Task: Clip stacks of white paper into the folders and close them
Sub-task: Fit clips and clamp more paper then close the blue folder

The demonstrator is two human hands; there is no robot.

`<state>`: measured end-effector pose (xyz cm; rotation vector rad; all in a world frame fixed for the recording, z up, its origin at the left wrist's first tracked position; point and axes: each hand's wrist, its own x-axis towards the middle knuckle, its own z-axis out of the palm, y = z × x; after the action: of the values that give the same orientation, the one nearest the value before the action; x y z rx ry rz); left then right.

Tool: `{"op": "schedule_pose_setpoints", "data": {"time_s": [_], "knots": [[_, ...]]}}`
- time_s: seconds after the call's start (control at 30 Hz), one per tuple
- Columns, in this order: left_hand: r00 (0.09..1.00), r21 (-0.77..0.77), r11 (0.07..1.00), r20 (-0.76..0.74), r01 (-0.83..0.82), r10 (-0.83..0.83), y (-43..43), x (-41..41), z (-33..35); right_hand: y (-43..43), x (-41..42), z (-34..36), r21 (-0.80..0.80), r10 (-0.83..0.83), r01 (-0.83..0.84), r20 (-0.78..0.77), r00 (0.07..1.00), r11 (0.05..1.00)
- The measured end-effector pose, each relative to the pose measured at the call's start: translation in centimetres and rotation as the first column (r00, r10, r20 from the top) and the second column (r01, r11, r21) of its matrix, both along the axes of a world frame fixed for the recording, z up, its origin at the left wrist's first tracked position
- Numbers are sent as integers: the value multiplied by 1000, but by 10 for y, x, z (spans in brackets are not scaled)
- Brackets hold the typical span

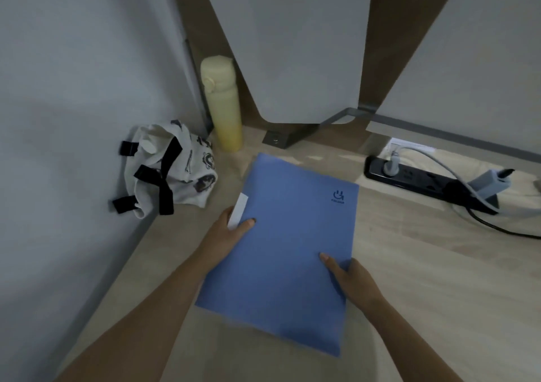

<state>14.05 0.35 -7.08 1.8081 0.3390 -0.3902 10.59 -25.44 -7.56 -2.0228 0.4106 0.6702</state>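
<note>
A closed blue folder (289,250) is lying tilted in the middle of the light wooden surface (439,279), and both hands are gripping it by its side edges. The left hand (227,238) is holding the left edge beside a white label (238,210), thumb on the cover, other fingers hidden underneath; the right hand (351,279) is closing on the right edge in the same way. No paper is showing, since the cover is hiding the inside, and the small dark logo (339,196) is too blurred to read.

Your left hand (231,232) reaches forward, thumb laid flat on top, fingers tucked beneath. Your right hand (352,279) mirrors it nearer you, thumb pointing far-left.
</note>
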Motion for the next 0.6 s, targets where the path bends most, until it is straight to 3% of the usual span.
{"op": "schedule_pose_setpoints", "data": {"time_s": [0.17, 0.33, 0.43, 0.5, 0.53, 0.6], "knots": [[999, 16, 1000, 19, -27, 27, 1, 39, -7, 0, 37, 2, -198, 132, -131, -12, 991, 971], [999, 269, 963, -20, -23, 29, 6, 53, -9, -3, 50, 14, -470, 279, -305, -127, 952, 828], [999, 448, 894, 41, 5, -26, 4, 46, 7, 0, 41, 26, -550, 276, -227, 8, 961, 804], [971, 513, 847, 99, 136, -216, 8, 29, 18, 6, 24, 35, -463, 280, -181, 155, 947, 868], [920, 587, 768, 98, 255, -380, 9, 16, 23, 11, 11, 37, -427, 323, -221, 183, 928, 877], [725, 771, 521, 116, 365, -679, 10, -11, 19, 24, -18, 30, -497, 490, -343, 201, 848, 798]]}}
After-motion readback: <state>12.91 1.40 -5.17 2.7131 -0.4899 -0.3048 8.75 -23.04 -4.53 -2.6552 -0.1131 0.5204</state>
